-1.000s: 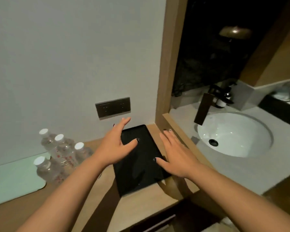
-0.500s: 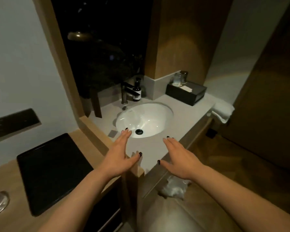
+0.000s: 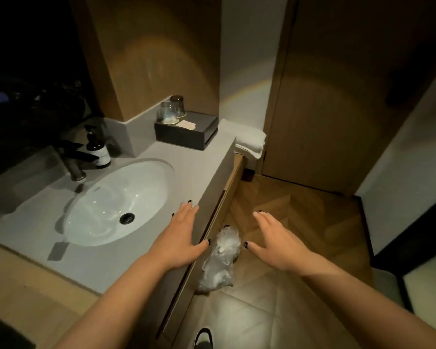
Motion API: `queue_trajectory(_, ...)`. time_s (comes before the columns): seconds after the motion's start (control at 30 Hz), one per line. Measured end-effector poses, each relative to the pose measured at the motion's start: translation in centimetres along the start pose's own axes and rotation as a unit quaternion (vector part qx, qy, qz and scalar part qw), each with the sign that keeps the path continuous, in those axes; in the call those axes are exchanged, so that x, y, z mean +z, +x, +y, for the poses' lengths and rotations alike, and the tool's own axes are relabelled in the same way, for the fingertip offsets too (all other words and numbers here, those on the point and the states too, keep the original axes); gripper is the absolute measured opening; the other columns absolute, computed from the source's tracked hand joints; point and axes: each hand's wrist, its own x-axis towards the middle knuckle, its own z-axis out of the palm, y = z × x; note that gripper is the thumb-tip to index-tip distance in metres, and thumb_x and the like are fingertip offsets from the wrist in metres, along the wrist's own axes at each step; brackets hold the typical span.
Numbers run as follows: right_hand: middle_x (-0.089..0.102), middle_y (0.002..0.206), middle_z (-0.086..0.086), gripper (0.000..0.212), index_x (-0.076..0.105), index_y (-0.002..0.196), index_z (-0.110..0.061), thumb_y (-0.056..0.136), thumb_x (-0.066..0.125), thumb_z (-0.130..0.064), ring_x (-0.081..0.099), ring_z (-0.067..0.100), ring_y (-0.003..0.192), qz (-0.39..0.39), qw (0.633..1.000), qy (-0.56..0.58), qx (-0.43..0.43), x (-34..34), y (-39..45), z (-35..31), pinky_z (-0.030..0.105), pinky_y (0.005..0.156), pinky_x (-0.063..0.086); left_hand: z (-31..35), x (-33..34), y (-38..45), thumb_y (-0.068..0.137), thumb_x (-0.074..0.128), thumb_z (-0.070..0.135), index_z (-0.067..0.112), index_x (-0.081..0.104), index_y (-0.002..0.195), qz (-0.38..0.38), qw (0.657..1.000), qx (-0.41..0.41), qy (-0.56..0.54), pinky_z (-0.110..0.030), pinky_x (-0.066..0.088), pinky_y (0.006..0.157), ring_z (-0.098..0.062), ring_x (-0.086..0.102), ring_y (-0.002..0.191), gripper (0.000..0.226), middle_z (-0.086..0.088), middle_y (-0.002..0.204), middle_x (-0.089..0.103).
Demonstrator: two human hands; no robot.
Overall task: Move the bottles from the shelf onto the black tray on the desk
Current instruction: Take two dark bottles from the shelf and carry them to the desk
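Over the front edge of a grey washbasin counter (image 3: 141, 263), we hold both hands out palm-down, fingers straight and a little spread, with nothing in either. Our left hand (image 3: 180, 239) hovers above the counter's near corner; whether it touches the surface we cannot tell. Our right hand (image 3: 277, 244) hangs in the air to the right of it, well apart from the counter, above a wood-patterned floor (image 3: 300, 205).

Between the two hands and below them, a crumpled clear plastic bag (image 3: 219, 260) sits at floor level against the cabinet front. Beneath our left forearm, at the bottom of the frame, the toe of a dark shoe (image 3: 204, 338) shows on pale tiles.

Ahead and left of our left hand lies a white oval sink (image 3: 93, 217) with a dark drain. Beyond it stand a dark tap (image 3: 73, 157) and, just beside the tap, a dark pump bottle (image 3: 98, 149) with a pale label. Farther ahead of the left hand, a black box (image 3: 186, 133) carries two upturned glasses (image 3: 170, 110) on its top. A folded white towel (image 3: 247, 139) rests just right of the box at the counter's far end.

Ahead of our right hand is a closed wooden door (image 3: 337, 96).

The shelf bottles are out of sight; a dark patch at the bottom left corner, beside our left forearm, may be the black tray, but we cannot tell.
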Motion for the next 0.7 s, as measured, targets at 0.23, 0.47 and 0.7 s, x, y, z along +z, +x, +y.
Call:
queue_trajectory(0.23,0.01,0.16,-0.001,0.079,0.009,0.152,-0.019,0.092,0.052,-0.046,0.008,0.015,0.147,0.001,0.998,0.033,0.055,-1.3,8.8,4.0,0.032,0.117,0.019,0.0,2.1,12.5,0.086,0.059,0.047,0.021,0.008,0.154,-0.064,0.997,0.019,-0.046,-0.033,0.01,0.119,-0.011,-0.004,0.148,0.089,0.003,0.162,0.001)
queue_trajectory(0.47,0.013,0.16,0.0,0.078,0.011,0.152,-0.019,0.091,0.054,-0.042,0.014,0.016,0.147,0.021,0.993,0.047,0.106,-4.6,18.9,7.0,0.032,0.116,0.024,0.1,2.1,25.0,0.088,0.059,0.046,0.024,0.007,0.154,-0.094,0.993,0.037,-0.064,-0.036,0.014,0.118,-0.013,-0.003,0.148,0.087,0.005,0.162,0.001)
queue_trajectory(0.7,0.016,0.159,0.001,0.077,0.014,0.152,-0.019,0.091,0.055,-0.041,0.02,0.017,0.145,0.033,0.986,0.081,0.144,-6.3,25.2,10.3,0.033,0.115,0.027,0.0,1.8,33.1,0.087,0.061,0.045,0.026,0.012,0.153,-0.121,0.989,0.022,-0.077,-0.038,0.019,0.117,-0.017,0.006,0.149,0.084,0.004,0.162,0.005)
